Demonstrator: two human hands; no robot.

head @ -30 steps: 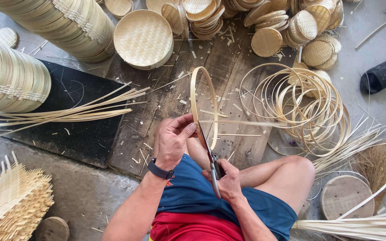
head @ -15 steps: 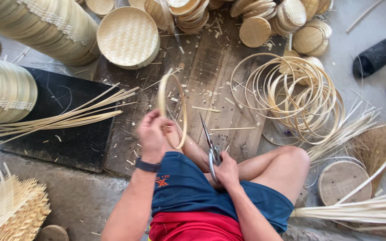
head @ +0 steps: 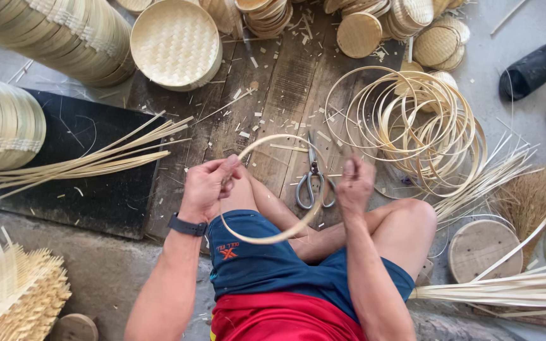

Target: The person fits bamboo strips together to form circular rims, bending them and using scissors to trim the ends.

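Left hand (head: 208, 186): fingers pinched shut on the bamboo hoop (head: 273, 237) at its left side.
Right hand (head: 355, 183): closed — blurred, contents unclear.
Scissors (head: 314, 177): on the wooden boards (head: 273, 95), between both hands.

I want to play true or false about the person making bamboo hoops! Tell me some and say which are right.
1. The left hand holds a bamboo hoop. True.
2. The scissors are in the right hand. False: they lie on the wooden boards, between the hands.
3. A pile of hoops lies to the person's right. True.
4. The round woven tray sits on the person's lap. False: it lies on the boards, far from the hands.
5. A watch is on the right wrist. False: the left.
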